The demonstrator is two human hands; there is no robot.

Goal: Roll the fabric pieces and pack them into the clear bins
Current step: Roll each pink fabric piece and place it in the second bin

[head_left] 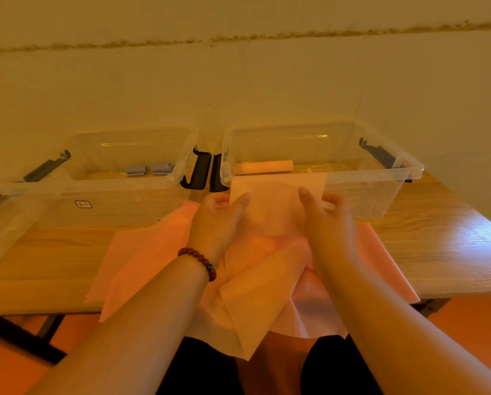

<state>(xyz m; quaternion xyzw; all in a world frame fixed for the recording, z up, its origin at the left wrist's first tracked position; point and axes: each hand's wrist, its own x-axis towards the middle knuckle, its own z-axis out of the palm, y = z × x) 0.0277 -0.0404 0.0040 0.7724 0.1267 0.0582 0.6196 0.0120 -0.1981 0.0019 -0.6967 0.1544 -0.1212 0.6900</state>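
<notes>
Wooden tabletop [438, 246] against a plain wall [238, 95]. Left hand [218, 220] and right hand [327, 220] each pinch the upper edge of a pale sheet [272, 209], thumbs in front, lifted before the right bin [381, 195]. Pink fabric [141, 258] lies beneath, draping off the near edge. Right bin holds a pale roll [264, 167]; left bin [81, 189] holds two grey rolls [137, 170].

No text can be read for certain anywhere in the scene. The only marking is a small label [83, 204] with a dark rounded outline, on the near wall of the left clear bin [118, 209]. It seems to hold a few characters or a logo, too small and blurred to make out.
</notes>
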